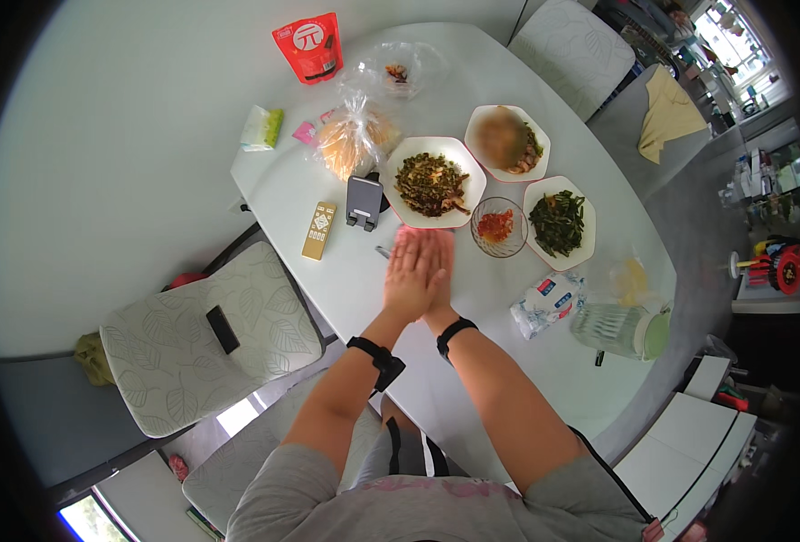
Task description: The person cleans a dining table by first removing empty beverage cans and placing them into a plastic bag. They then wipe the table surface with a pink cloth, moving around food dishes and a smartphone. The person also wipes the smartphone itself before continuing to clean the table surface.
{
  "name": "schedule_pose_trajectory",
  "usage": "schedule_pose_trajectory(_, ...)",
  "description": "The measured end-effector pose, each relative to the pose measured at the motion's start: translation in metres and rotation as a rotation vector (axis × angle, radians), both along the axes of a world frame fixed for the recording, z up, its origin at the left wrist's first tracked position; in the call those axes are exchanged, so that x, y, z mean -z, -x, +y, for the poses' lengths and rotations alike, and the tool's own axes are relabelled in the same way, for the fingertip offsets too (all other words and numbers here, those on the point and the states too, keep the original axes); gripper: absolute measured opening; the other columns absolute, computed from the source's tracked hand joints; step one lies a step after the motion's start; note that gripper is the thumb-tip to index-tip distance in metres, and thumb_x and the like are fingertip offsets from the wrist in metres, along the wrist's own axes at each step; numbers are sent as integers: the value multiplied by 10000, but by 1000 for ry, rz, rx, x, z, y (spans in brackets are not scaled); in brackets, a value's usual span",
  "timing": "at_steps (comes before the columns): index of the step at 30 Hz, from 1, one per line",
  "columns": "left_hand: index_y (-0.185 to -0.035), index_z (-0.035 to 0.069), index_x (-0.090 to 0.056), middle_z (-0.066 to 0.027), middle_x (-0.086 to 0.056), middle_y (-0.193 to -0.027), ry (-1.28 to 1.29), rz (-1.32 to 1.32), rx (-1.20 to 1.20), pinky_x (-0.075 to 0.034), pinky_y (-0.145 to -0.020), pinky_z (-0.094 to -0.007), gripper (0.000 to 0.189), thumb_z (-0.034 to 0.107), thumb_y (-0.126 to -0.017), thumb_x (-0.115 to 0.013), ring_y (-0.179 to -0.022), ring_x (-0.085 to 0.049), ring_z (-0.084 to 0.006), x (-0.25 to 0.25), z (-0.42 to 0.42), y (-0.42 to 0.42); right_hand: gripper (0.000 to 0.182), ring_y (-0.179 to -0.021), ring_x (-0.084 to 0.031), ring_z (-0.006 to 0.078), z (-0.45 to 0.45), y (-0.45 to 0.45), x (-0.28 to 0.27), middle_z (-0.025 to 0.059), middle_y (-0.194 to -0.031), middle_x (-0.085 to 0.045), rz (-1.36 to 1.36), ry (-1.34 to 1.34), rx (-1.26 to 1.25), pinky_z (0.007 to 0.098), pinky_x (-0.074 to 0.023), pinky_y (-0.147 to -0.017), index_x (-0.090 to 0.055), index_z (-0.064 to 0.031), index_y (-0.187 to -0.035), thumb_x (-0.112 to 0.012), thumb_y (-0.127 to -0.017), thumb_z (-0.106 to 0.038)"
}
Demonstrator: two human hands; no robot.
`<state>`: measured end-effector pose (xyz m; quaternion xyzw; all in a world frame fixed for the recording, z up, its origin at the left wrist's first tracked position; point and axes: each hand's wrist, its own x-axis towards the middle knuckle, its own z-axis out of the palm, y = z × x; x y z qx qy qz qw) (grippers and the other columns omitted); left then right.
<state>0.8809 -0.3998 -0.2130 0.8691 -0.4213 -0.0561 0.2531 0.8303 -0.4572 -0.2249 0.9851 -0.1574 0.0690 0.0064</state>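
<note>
My left hand point(408, 281) lies flat over my right hand point(443, 279), covering much of it. Both reach forward on the white table point(467, 379), pressed onto a pink cloth point(446, 238). The fingers point away from me; whether the right ones grip the cloth is hidden. Just beyond the cloth sits a white bowl point(433, 146) of chopped green food. A glass bowl point(498, 248) with red chopped chilli stands right of the hands. By the left fingertips is a small grey object point(382, 251), mostly covered. A phone stand point(364, 198) and a gold remote control point(319, 230) are farther left.
Two more white dishes hold dark greens point(557, 222) and partly blurred food point(527, 160). At right are a tissue pack point(546, 303) and a green-lidded glass pitcher point(610, 329). Bagged bread point(354, 143) and a red pouch point(312, 53) stand at the back. A chair point(183, 366) bears a phone point(223, 330).
</note>
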Motion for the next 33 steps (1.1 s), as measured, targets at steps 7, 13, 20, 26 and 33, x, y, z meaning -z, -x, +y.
schedule_pose_trajectory(7,-1451,-44,-281,-300,-236,-1497,20,-43,-171,-114,-1169,-520,772,421,-894,-543,-1416,-145,-474,-2,45,15,621,-1416,-245,306,13,-2,-42,100,-1521,-319,-256,-510,-301,490,-121,-1186,-315,-146,-1477,-462,-922,-384)
schedule_pose_trajectory(13,-1441,-91,-255,-346,-186,-1491,-106,26,-10,-111,-1158,-550,832,382,-840,-583,-1413,-112,-499,-27,67,110,563,-1373,-321,316,39,87,-49,112,-1468,-400,-510,-760,-210,482,-168,-1171,-395,-133,-1433,-461,-916,-346)
schedule_pose_trajectory(20,-1432,-95,-289,-312,-214,-1500,-145,93,531,-51,-1138,-623,850,408,-809,-572,-1405,-77,-535,-38,61,278,638,-1448,-107,381,46,286,-66,185,-1571,-136,-54,177,129,548,-69,-1185,-167,-29,-1508,-381,-1001,-352)
schedule_pose_trajectory(26,-1422,-57,-338,-303,-271,-1485,178,300,743,-108,-1159,-574,779,364,-811,-576,-1405,-158,-502,-27,34,391,605,-1431,-153,353,54,398,-68,166,-1547,-191,-23,-85,305,518,-97,-1181,-218,-47,-1486,-389,-993,-354)
schedule_pose_trajectory(33,-1445,-42,-299,-286,-237,-1509,109,302,737,-129,-1176,-497,814,337,-790,-599,-1428,-166,-435,-30,24,315,569,-1412,-207,321,39,341,-51,144,-1518,-254,-62,-173,214,484,-129,-1177,-279,-68,-1461,-398,-984,-355)
